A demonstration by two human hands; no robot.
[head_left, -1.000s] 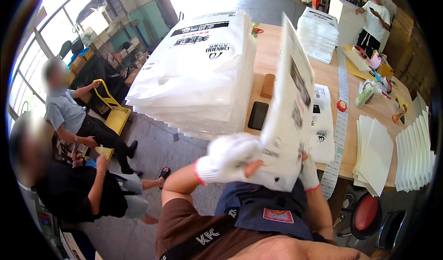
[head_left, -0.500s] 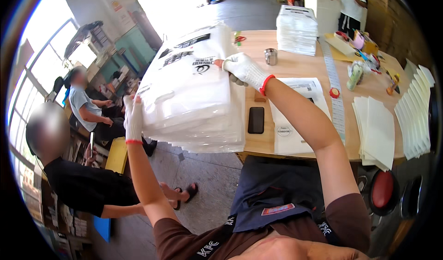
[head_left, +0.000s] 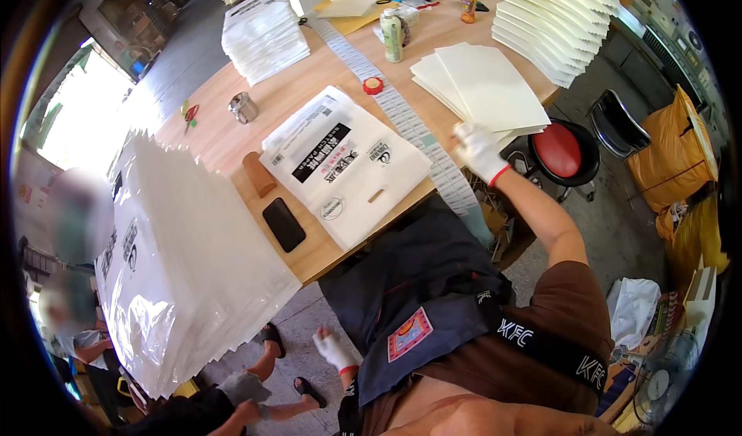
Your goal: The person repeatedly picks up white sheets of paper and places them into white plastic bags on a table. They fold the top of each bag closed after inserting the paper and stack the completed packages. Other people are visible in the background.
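My right hand (head_left: 481, 154), in a white glove with a red cuff, is at the near edge of a fanned pile of white sheets (head_left: 495, 88). Its fingers look loosely spread, with no sheet lifted in them. Low beside the dark apron hangs my left hand (head_left: 335, 351), gloved alike, fingers apart and holding nothing. A printed white plastic bag (head_left: 352, 165) lies flat on the table between a long measuring strip (head_left: 394, 100) and a black phone (head_left: 284, 224). At the left, a tall stack of clear-edged plastic bags (head_left: 193, 274) overhangs the table.
On the wooden table (head_left: 209, 138) are a brown block (head_left: 259, 175), a metal cup (head_left: 243, 107), scissors (head_left: 191, 114), a spray can (head_left: 392, 36) and another bag stack (head_left: 263, 34). A stepped stack of white sheets (head_left: 553, 26) stands far right, a red stool (head_left: 556, 148) below. People are at the left.
My view has turned right. Both hands have left the big bag stack: the right has gone to the white sheets, the left has dropped beside my body.
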